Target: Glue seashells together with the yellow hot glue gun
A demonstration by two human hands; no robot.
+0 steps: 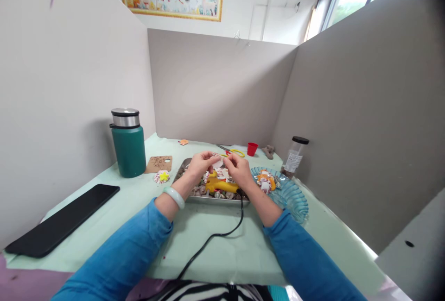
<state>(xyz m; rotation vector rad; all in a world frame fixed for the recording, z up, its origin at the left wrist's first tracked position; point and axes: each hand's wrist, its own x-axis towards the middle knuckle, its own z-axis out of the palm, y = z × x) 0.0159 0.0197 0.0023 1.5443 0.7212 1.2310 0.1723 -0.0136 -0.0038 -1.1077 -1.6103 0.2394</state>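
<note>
My left hand (pixel 201 164) and my right hand (pixel 238 168) are close together above a metal tray (pixel 212 201). Between their fingertips is a small whitish disc (pixel 218 162), pinched by my left hand. The fingers of my right hand are closed at the disc's right side; whether they grip it or something tiny is too small to tell. Under the hands, a yellow glue gun (pixel 222 185) with a black cord lies across the tray, on top of shells and small pieces.
A blue plate (pixel 295 199) with decorated pieces stands right, near a black-lidded jar (pixel 294 156). Behind the tray are scissors (pixel 237 153) and a red cup (pixel 252 148). At left are a green bottle (pixel 129 146), a cardboard piece (pixel 159 164), a flower disc (pixel 162 177) and a black slab (pixel 64 220).
</note>
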